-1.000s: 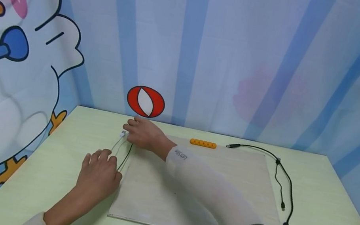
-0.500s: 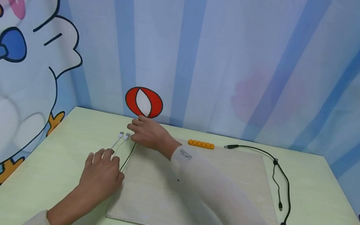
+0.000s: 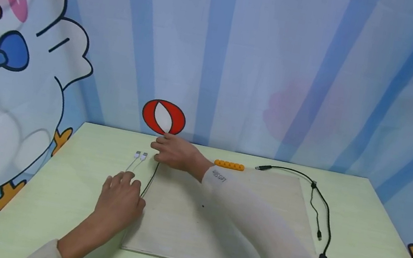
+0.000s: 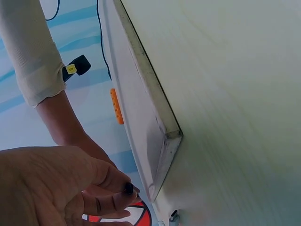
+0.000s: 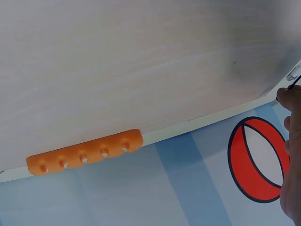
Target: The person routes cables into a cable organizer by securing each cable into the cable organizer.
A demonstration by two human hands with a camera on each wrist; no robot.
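Observation:
My left hand (image 3: 121, 201) is over the left edge of the flat board (image 3: 223, 224). In the left wrist view its thumb and index finger pinch something small and black, seemingly the cable's end. A thin black cable (image 3: 150, 180) runs from there up to my right hand (image 3: 177, 154), at the board's far left corner. That hand's thumb and fingers pinch the cable (image 5: 295, 82), as the right wrist view shows. Two white cables end in USB plugs (image 3: 144, 156) lying left of the right hand; their other ends disappear under my left fingers.
An orange cable holder (image 3: 229, 165) with a row of slots lies along the board's far edge. A thicker black cable (image 3: 329, 206) with several plugs curves round the board's right side. A printed cloth backdrop (image 3: 251, 63) rises behind the table (image 3: 95, 151).
My right hand has moved a little right, away from the white USB plugs, drawing the black cable along and leaving both plugs uncovered. The left hand has shifted slightly right.

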